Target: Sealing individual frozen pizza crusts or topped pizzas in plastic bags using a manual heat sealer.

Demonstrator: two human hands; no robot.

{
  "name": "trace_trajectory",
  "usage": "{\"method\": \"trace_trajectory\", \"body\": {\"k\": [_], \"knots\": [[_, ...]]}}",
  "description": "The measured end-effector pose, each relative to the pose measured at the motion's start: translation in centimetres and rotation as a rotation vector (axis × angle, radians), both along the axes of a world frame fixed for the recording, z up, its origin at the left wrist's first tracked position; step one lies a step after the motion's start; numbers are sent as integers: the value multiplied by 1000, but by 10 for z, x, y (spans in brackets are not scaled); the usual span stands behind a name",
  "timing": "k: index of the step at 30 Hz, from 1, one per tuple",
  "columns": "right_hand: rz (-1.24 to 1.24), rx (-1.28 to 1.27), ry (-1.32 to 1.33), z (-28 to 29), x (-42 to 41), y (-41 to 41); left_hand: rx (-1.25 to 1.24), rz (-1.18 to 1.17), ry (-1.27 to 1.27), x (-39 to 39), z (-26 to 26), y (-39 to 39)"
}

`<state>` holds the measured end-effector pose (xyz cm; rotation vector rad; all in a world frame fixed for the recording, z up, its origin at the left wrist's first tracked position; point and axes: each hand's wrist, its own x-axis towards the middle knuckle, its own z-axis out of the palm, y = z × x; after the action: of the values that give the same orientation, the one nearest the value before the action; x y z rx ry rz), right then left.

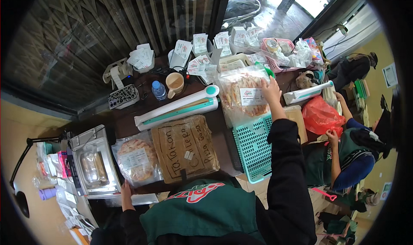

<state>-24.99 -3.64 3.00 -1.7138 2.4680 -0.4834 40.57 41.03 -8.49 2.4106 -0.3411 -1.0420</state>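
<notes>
My right hand grips the right edge of a clear plastic bag holding a labelled pizza; its fingers are bent over the film. This bag lies over the far end of a teal plastic basket. My left hand is at the near left corner of another bagged pizza, its fingers partly hidden by the edge of the bag, so its hold is unclear. To the right of that pizza lies a cardboard piece with handwriting. A vacuum sealing machine holding a clear pack stands left of it.
A white and teal impulse sealer, a mug, a water bottle and a label printer stand behind. Tubs of printed labels line the back. On the right a co-worker handles a red plastic bag.
</notes>
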Motion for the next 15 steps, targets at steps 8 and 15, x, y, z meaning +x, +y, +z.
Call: {"method": "trace_trajectory", "body": {"k": [8, 15], "knots": [[-181, 105, 65, -8, 60, 39, -244, 109, 475, -16, 80, -13], [-82, -283, -51, 16, 108, 62, -618, 61, 285, -11, 175, -72]]}}
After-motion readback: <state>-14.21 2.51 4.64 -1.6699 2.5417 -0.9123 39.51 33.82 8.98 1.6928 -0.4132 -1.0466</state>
